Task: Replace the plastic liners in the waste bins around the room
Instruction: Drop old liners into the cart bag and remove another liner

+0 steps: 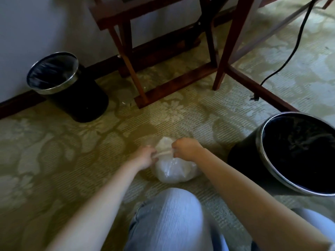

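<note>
On the carpet (72, 151) just beyond the person's knee (168, 220) lies a filled, cloudy plastic bag (174, 169), its neck (164, 153) drawn out into a twisted strand between the two hands. This looks like the knotting of a removed liner.

The risk lies in that strand. Thin film pulled hard in opposite directions could stretch and tear, and a loose knot could slip open when the bag is lifted and spill its contents.

The left hand (145, 157) has its fingers curled round the strand's left end. The right hand (186, 148) is clenched on the right end, knuckles up. Neither hand is at all open, and both hover just above the bag's bulge.

Near and to the right stands a black bin (262, 140) with a metal rim; whether it is lined I cannot tell. Far to the left, against the wall, a second black bin (54, 90) seems to carry a dark liner. Between them stand wooden furniture legs (174, 82), with a black cable (293, 49) trailing down at the far right.
</note>
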`<state>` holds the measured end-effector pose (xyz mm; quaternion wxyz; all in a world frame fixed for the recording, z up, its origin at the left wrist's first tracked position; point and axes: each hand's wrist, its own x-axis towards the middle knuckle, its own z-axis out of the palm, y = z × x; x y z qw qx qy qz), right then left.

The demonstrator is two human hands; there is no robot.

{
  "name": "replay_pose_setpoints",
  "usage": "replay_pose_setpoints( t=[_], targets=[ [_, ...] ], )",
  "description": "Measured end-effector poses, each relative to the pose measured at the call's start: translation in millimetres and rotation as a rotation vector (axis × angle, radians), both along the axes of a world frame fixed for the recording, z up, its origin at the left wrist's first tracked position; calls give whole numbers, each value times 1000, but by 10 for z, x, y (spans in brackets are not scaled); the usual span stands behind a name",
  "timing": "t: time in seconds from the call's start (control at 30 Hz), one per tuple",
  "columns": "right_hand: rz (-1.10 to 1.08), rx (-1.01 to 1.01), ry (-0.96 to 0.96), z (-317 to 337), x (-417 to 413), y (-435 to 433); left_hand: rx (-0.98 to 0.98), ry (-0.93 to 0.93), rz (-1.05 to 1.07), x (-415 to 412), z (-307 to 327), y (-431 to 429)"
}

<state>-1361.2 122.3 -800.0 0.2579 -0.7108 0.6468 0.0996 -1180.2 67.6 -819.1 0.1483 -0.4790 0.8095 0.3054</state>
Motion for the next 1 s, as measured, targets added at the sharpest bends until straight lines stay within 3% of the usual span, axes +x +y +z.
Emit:
replay_pose_setpoints(
  t=[0.2,0.43,1.0],
  targets=[
    [-296,-32,-308,235,-421,-118,2,161,108,-222,430,-173],
    [-420,-106,-390,1014,-858,-75,1,323,188,-645,1309,-196],
    [-621,-161,-511,5084,-935,474,-8,383,192,-822,5208,305]
  ],
)
